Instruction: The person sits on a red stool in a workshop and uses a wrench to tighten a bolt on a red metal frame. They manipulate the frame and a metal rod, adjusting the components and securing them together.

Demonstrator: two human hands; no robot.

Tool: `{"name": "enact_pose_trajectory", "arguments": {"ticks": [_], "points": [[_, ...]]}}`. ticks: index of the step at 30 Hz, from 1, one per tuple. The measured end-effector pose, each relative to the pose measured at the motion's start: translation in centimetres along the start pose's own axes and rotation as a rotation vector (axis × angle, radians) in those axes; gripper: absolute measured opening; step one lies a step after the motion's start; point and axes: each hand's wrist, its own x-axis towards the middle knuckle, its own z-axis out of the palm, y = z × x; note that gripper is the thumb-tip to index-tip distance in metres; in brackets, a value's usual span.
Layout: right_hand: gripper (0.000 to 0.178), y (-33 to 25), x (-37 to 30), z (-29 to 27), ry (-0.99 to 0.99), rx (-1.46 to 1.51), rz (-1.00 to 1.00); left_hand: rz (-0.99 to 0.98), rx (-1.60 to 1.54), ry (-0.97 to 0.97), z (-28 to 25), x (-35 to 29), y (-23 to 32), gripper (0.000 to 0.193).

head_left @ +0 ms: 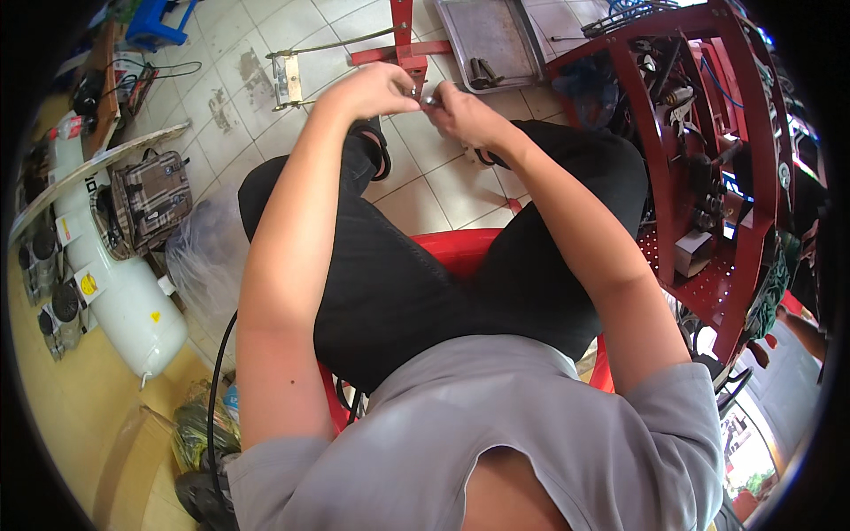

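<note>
Both my hands are close together in front of a red metal stand point(413, 68), between my knees and the stand's foot. My left hand point(376, 91) is closed, thumb and fingers pinched against the stand's near end; what they grip is too small to make out. In my right hand point(467, 115), the fingers are wrapped round a small silver metal piece point(430, 101), whose end points toward the left fingertips. Most of that piece is hidden by the fingers, so its kind does not show.
A grey metal tray point(453, 25) holding several dark cylindrical parts point(483, 73) lies beyond my right hand. Left of the stand is a metal-framed piece point(288, 80). A red tool rack point(642, 159) stands at right, a white tank point(133, 305) and plaid bag point(152, 199) at left.
</note>
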Motion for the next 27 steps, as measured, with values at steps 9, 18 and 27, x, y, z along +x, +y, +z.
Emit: {"name": "enact_pose_trajectory", "arguments": {"ticks": [9,18,27], "points": [[0.037,4.3,1.0,0.4,-0.277,-0.238,-0.016,-0.024,0.138,0.235,6.5,2.0,-4.1,0.024],[0.022,9.1,4.2,1.0,-0.173,-0.904,0.129,-0.551,0.2,-0.3,14.6,6.1,-7.2,0.068],[0.017,5.7,6.1,2.6,-0.137,-0.885,0.043,-0.691,-0.076,0.023,16.3,7.7,-5.4,0.046]]}}
